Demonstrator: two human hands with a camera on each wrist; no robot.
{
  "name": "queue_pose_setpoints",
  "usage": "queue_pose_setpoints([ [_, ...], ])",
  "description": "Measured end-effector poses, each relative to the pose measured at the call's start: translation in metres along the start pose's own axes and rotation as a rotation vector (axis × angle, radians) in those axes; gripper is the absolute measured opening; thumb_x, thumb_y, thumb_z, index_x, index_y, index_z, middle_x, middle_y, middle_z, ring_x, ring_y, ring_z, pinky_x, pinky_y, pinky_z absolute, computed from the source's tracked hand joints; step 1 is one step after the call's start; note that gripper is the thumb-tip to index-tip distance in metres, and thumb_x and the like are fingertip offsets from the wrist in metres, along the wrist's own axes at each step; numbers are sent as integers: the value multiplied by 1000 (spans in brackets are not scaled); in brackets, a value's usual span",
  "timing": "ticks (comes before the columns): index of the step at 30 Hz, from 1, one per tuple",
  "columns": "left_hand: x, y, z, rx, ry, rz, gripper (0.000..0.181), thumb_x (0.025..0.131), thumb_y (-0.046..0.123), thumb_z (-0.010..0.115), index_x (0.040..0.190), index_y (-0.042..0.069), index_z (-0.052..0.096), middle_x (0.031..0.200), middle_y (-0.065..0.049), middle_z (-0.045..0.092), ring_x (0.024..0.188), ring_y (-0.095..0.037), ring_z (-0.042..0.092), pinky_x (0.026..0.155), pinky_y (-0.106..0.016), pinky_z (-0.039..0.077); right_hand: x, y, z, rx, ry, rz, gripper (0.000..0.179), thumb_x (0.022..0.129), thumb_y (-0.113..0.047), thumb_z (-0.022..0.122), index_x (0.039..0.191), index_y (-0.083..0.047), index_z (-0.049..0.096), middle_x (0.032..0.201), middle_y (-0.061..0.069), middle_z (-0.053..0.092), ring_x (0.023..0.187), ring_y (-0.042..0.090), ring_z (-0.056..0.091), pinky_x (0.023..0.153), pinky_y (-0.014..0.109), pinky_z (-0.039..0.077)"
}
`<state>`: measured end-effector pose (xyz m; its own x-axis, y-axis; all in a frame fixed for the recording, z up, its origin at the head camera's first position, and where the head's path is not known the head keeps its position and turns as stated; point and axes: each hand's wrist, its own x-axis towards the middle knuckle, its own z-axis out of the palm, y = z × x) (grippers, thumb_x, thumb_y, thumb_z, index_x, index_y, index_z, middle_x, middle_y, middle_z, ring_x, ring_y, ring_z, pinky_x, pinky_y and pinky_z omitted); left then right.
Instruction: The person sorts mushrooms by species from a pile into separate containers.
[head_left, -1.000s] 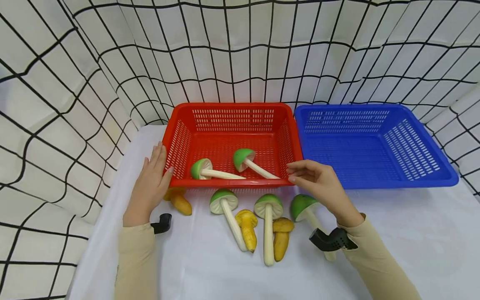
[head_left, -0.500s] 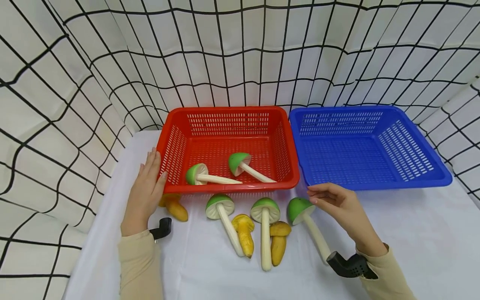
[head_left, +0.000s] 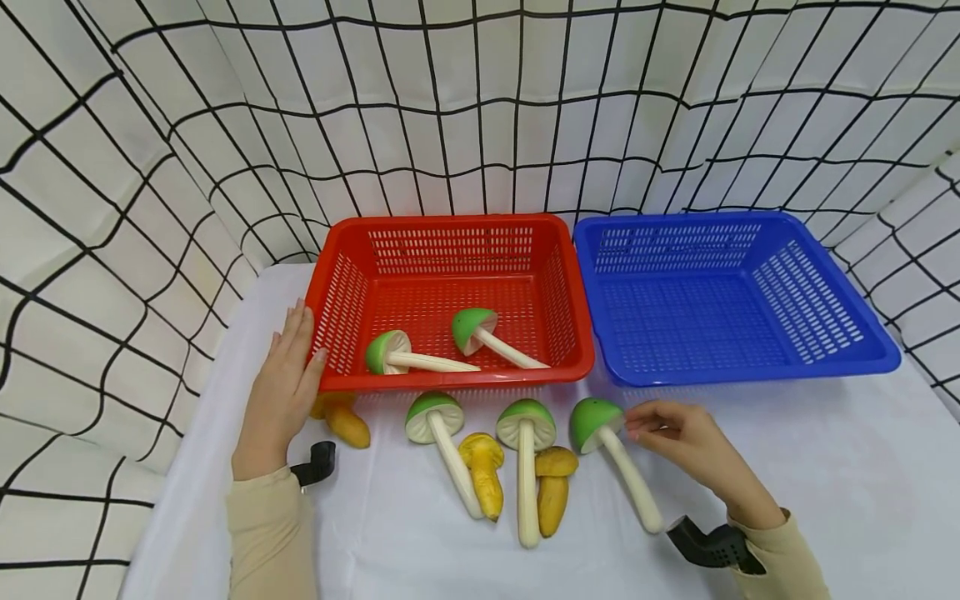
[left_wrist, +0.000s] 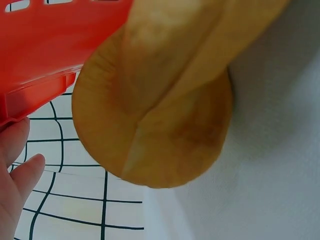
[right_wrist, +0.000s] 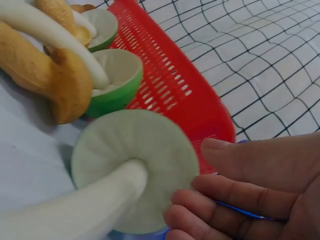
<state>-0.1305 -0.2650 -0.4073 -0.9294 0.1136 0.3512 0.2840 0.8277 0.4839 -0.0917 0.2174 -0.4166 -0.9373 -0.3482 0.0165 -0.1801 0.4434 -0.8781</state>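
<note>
My left hand (head_left: 273, 392) lies with straight fingers along the left side of the red basket (head_left: 450, 382). Below that hand, a yellow toy mushroom (head_left: 348, 427) is partly covered by the basket's front; its cap fills the left wrist view. My right hand (head_left: 693, 446) is beside a green-capped toy mushroom (head_left: 633, 483) on the white cloth, fingertips right at the cap's edge. In the right wrist view its fingers (right_wrist: 245, 195) bend loosely, thumb apart from them, next to the pale underside of the cap (right_wrist: 165, 145). Two more green-capped mushrooms (head_left: 468, 332) lie inside the red basket.
A blue basket (head_left: 757, 377) stands right of the red one. Between my hands lie two green-capped mushrooms (head_left: 527, 483) and two yellow ones (head_left: 553, 504). Black netting (head_left: 480, 104) over white cloth encloses the back and sides.
My right hand has left the red basket's front right corner and come right and down to the rightmost green-capped mushroom. The left hand keeps its place on the red basket.
</note>
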Motion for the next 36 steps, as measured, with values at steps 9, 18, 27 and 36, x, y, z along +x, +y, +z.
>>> queue_pose_setpoints([
  [9, 0, -2, -1, 12, -10, -6, 59, 103, 29, 38, 149, -2, 19, 157, -16, 17, 145, -27, 11, 117, -42, 7, 3, 7, 4, -63, -173, 81, 17, 86, -10, 69, 97, 3, 67, 83, 2, 67, 74, 8, 62, 66, 25, 54],
  [18, 0, -1, -1, 10, -7, -15, 59, 102, 29, 38, 149, -1, 20, 157, -14, 17, 145, -27, 12, 117, -42, 8, 3, 4, 11, -107, -354, 115, 16, 82, -17, 73, 83, -4, 65, 66, -7, 58, 59, 2, 49, 53, 19, 41],
  [27, 0, -1, 0, 8, -8, -17, 59, 102, 30, 38, 149, -2, 20, 157, -15, 17, 145, -27, 11, 117, -41, 7, 3, 4, 9, -60, -363, 105, 19, 82, -14, 73, 90, 1, 65, 72, -4, 62, 64, 4, 53, 57, 21, 46],
  [36, 0, 0, -1, 0, -19, -34, 60, 102, 30, 39, 150, -1, 20, 157, -13, 15, 145, -25, 10, 117, -38, 6, 2, 7, 5, -1, -354, 63, 20, 85, -10, 71, 97, 5, 64, 78, 0, 64, 69, 6, 57, 59, 23, 50],
])
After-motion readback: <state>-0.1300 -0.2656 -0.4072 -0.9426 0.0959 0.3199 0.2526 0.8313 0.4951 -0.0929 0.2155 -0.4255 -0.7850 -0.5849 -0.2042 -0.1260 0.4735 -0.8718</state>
